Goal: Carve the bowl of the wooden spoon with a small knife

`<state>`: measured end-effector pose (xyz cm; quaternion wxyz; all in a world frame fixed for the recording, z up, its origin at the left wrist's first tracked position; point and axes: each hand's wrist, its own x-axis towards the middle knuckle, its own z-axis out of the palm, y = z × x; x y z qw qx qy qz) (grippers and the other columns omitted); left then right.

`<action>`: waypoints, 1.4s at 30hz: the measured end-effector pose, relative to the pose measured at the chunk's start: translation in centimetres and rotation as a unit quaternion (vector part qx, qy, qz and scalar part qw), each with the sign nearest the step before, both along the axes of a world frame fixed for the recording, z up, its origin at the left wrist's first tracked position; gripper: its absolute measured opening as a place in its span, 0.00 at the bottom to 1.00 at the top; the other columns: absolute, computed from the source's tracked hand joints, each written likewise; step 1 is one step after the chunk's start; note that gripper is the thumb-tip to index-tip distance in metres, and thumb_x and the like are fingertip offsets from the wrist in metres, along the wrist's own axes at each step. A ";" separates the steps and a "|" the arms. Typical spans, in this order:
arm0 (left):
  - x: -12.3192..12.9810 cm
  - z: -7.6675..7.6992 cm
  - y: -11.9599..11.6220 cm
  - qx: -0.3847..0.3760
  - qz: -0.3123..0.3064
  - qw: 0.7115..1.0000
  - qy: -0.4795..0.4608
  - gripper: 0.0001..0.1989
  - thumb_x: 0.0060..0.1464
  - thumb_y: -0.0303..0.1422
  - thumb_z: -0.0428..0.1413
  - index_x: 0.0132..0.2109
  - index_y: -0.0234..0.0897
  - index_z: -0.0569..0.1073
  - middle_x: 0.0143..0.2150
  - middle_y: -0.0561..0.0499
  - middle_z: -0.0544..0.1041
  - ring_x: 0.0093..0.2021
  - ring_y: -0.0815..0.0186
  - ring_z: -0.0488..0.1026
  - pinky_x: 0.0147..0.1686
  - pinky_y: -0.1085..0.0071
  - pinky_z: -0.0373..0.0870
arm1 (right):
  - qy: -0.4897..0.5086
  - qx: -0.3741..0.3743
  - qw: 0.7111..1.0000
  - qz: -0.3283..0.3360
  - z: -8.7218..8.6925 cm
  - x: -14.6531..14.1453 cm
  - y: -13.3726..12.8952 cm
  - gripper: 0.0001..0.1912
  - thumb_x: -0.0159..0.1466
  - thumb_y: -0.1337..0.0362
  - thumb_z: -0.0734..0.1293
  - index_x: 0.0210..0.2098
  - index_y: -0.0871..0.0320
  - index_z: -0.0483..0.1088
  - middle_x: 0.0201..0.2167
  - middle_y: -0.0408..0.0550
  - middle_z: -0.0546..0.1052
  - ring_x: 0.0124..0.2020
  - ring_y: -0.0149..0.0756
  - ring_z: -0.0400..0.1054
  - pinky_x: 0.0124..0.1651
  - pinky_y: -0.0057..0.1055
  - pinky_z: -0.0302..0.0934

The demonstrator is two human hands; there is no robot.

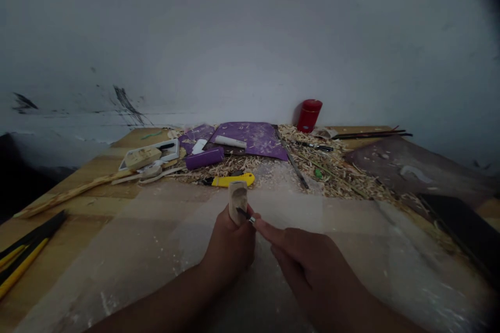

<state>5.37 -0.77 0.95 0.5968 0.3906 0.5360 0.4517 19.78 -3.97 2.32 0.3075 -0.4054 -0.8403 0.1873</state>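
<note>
- Two yellow-and-black hand tools (pixel 24 254), lying at the table's left edge; exact kind unclear.
- One long rough wooden strip (pixel 70 193), lying on the wooden tabletop (pixel 89 199).
- One white tray (pixel 167 149), holding one wood block (pixel 141 158).
- One purple cylinder (pixel 203 158), and one yellow utility knife (pixel 232 180) nearer the hands.
- One left hand (pixel 228 243), closed in a firm fist around the lower part of one pale wood block (pixel 238 200). The block stands upright, held above the table, its top exposed. It looks light and stiff, and the fist around its base seems the safest hold.
- One craft knife (pixel 247 214), small and slim, its tip at or just beside the block; contact cannot be told. Best held by its narrow shaft, clear of the edge.
- One right hand (pixel 308 265), nearly closed, pinching that knife between its fingers.
- Two purple sheets (pixel 253 139), one white tube (pixel 230 141), and one red canister (pixel 309 115), at the back.
- One dark board (pixel 464 230), far right.
</note>
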 end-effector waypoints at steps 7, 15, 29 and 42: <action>0.0 0.4 0.0 -0.004 0.026 1.000 0.002 0.10 0.42 0.34 0.55 0.27 0.39 0.59 0.11 0.64 0.59 0.10 0.76 0.54 0.09 0.80 0.50 | -0.083 0.139 0.987 -0.016 -1.1 -0.5 -0.1 0.23 0.61 0.73 0.51 0.55 0.62 0.56 0.21 0.44 0.66 0.20 0.32 0.60 0.22 0.27 0.51; 0.1 0.7 -0.1 -0.016 0.025 0.999 0.013 0.08 0.43 0.32 0.54 0.28 0.39 0.60 0.12 0.64 0.58 0.11 0.76 0.54 0.11 0.80 0.51 | -0.133 0.189 0.973 -0.031 -2.1 -0.8 0.0 0.23 0.60 0.71 0.53 0.56 0.62 0.55 0.22 0.46 0.67 0.20 0.34 0.60 0.21 0.29 0.49; 0.3 -0.2 -0.2 0.016 -0.040 0.999 -0.023 0.12 0.45 0.37 0.56 0.26 0.36 0.61 0.15 0.59 0.62 0.15 0.76 0.57 0.15 0.79 0.56 | -0.082 0.073 0.993 -0.032 -0.9 0.3 0.9 0.23 0.62 0.71 0.53 0.57 0.57 0.56 0.24 0.46 0.70 0.23 0.34 0.64 0.26 0.29 0.57; -1.1 0.2 0.5 -0.039 -0.120 0.984 -0.123 0.11 0.40 0.34 0.57 0.27 0.39 0.60 0.07 0.64 0.56 0.07 0.77 0.49 0.07 0.81 0.51 | -0.059 0.028 0.998 -0.005 0.9 1.1 0.1 0.23 0.61 0.72 0.54 0.55 0.55 0.58 0.21 0.42 0.67 0.19 0.30 0.60 0.22 0.26 0.51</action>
